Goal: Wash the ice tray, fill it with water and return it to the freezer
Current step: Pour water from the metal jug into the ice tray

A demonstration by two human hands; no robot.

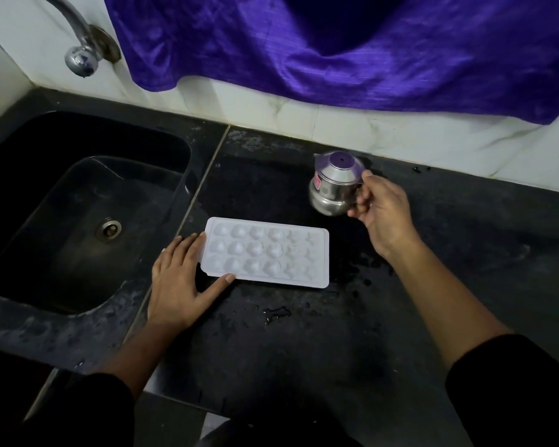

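The tap [78,37] is cut off by the upper left corner, so only its curved neck and shiny end show. The purple cloth [336,46] hanging over the white tiled wall [271,104] runs out of view at the top. Both forearms end in dark sleeves that merge with the shadow along the bottom edge. The steel jug [331,185] has a small red sticker on its side, too blurred to read. Its top reflects the purple cloth, so the mouth and anything inside cannot be made out. The right hand [383,211] has its fingers curled around the jug's handle and holds it tilted near the counter's back edge. Whether the jug's base touches the counter [433,285] cannot be told. The ice tray [267,253] lies flat on the black counter, close to the left edge where the counter meets the sink [62,195]. Its rows of rounded cells look pale and glossy, the two right columns fainter than the rest, and how much water they hold is unclear. The left hand [181,279] lies flat with straight fingers against the tray's left end and its thumb along the near edge, gripping nothing. The sink is dark, with a metal drain [108,229] at its bottom. A small puddle [276,312] and scattered drops lie on the counter in front of the tray.
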